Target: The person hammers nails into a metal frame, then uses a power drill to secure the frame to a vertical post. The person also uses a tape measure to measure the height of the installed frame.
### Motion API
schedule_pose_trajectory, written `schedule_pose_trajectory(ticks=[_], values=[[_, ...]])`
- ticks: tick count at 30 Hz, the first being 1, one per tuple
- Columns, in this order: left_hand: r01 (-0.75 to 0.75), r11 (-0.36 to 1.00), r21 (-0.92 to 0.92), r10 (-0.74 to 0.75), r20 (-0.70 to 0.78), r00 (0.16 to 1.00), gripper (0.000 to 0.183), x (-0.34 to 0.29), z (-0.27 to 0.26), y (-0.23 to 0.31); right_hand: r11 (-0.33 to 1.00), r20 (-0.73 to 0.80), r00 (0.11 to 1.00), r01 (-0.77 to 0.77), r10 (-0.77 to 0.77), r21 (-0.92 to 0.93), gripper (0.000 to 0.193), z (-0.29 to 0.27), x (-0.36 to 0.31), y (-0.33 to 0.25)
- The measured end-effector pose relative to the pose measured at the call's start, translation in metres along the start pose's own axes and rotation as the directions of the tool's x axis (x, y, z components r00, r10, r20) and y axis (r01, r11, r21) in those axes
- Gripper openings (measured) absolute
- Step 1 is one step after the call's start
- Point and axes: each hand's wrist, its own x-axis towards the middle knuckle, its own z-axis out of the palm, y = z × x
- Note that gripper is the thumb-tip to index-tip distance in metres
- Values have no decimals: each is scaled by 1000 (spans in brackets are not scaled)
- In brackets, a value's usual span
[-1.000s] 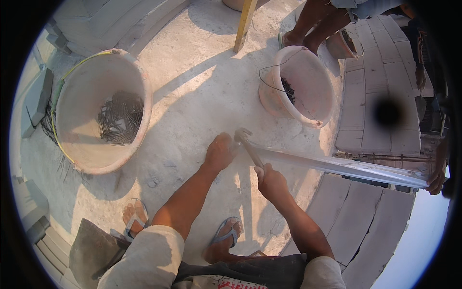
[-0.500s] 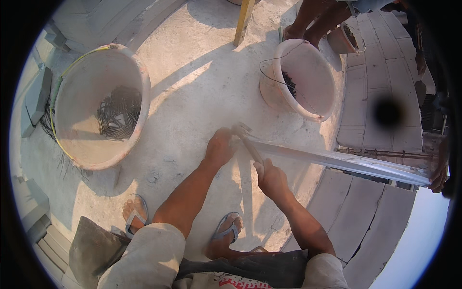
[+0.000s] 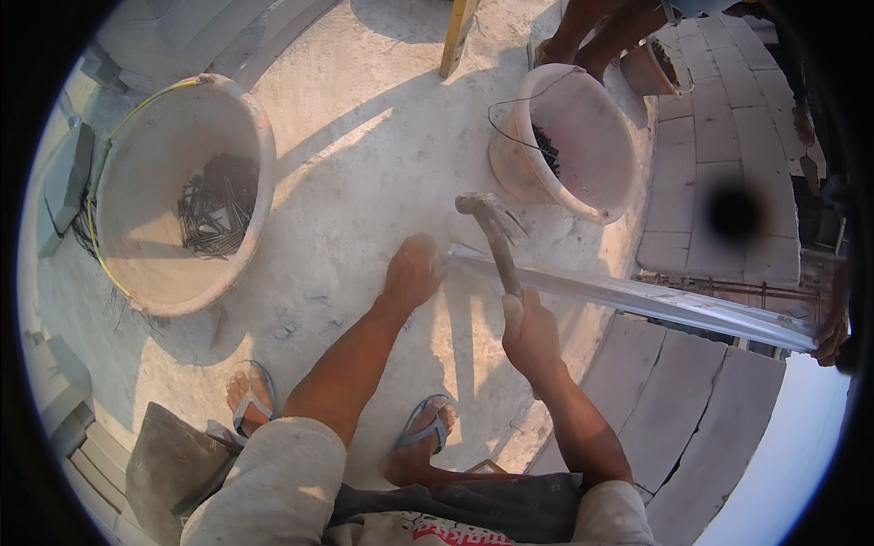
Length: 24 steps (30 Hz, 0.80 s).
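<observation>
A claw hammer (image 3: 500, 250) is gripped near the lower part of its handle by my right hand (image 3: 531, 335). Its head is raised above the near end of a long silvery metal profile (image 3: 592, 290). Beside that end, my left hand (image 3: 414, 273) is closed with its fingertips at the profile; what it pinches is hidden and blurred. From there the profile slopes off to the right, where another person's hand (image 3: 830, 332) is at its far end.
On the left stands a large bucket (image 3: 137, 205) with many nails (image 3: 218, 207). A second bucket (image 3: 596, 136) holds dark pieces; a smaller bucket (image 3: 642, 73) is beyond, near another person's legs (image 3: 601, 32). A yellow bar (image 3: 458, 36) stands at the back, and block walls (image 3: 719, 136) border the right.
My right hand has lifted the hammer up and to the right, away from the profile's end. My left hand stays beside that end, nearly still.
</observation>
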Motion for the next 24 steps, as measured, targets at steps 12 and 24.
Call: schedule_pose_trajectory(ticks=[12,24], values=[[64,998,-1,-64,69,996,36,-5,-2,12,999,29,999,35,-34,-28,34,21,4,15],[-2,963,270,-220,790,572,46,-9,-153,36,814,752,637,-520,169,258,52,51,-25,62]])
